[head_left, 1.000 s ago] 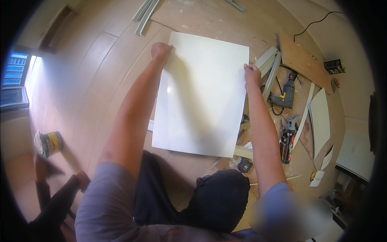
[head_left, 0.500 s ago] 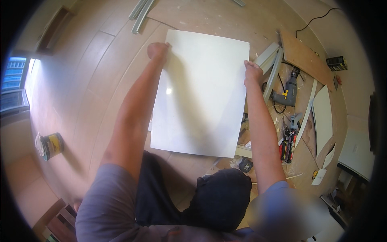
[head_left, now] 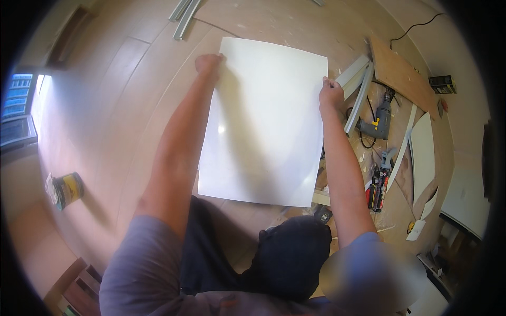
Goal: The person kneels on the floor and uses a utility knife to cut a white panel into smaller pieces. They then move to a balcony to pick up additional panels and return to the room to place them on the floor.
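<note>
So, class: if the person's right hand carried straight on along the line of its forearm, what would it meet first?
The right hand grips the white panel's right edge. Straight beyond it lies bare wooden floor; the pale trim strips sit just right of that line. Depth is unclear.

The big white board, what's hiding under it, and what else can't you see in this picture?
- Head view: the white board covers the floor beneath it, so whatever lies there is hidden.
- Fingers of the left hand and right hand curl behind the board's edges, out of sight.
- The tin at the left is too small and bent by the lens to tell its contents.
- The drill cord runs under the wooden plank.
</note>
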The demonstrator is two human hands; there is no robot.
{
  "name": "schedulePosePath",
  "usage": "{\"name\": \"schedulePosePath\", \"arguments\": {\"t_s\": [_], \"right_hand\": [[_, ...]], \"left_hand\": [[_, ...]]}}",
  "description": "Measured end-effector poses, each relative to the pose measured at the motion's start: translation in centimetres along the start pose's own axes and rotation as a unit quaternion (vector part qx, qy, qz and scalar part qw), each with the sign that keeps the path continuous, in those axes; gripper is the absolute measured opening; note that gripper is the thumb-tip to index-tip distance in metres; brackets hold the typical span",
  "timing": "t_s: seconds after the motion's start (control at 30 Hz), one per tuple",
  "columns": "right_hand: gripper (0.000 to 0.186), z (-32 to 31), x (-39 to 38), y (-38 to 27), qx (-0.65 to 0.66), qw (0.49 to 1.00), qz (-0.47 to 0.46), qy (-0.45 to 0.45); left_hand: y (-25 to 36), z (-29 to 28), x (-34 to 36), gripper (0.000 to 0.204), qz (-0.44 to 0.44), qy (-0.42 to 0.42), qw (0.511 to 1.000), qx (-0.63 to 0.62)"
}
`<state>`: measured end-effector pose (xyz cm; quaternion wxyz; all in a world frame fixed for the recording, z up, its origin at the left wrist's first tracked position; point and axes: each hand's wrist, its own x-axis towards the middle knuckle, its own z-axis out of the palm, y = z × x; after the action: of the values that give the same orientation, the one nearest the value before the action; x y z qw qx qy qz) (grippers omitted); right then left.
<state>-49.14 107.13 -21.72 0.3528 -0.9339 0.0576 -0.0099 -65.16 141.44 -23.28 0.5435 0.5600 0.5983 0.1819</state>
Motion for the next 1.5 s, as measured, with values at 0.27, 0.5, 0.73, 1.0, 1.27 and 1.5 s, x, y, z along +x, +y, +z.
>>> {"name": "schedulePosePath", "arguments": {"t_s": [0.27, 0.5, 0.73, 1.0, 1.27, 1.5], "right_hand": [[0.033, -0.4, -0.3, 1.4, 0.015, 1.000, -0.021, -0.015], [0.058, 2.7, -3.5, -5.8, -0.122, 0.872, -0.471, -0.048], [0.043, 9.7, -0.2, -15.5, -0.173, 0.917, -0.282, -0.224], [0.045, 13.8, -2.3, -19.2, -0.171, 0.885, -0.314, -0.299], [0.042, 18.4, -3.8, -21.5, -0.097, 0.885, -0.253, -0.378], [0.042, 15.6, -8.6, -19.8, -0.114, 0.879, -0.437, -0.152]], "left_hand": [[0.2, 1.1, -1.8, 0.033, 0.102, -0.019, 0.987, 0.126], [-1.1, 0.0, -0.9, 0.028, 0.154, 0.028, 0.983, 0.099], [-0.8, 0.1, -1.9, 0.021, 0.091, -0.017, 0.991, -0.100], [-0.8, -0.4, -2.3, 0.016, 0.071, -0.025, 0.986, -0.151], [-1.2, -0.4, -2.1, 0.021, 0.108, 0.005, 0.992, -0.063], [-2.0, 0.5, -1.3, 0.023, 0.205, 0.050, 0.977, 0.021]]}}
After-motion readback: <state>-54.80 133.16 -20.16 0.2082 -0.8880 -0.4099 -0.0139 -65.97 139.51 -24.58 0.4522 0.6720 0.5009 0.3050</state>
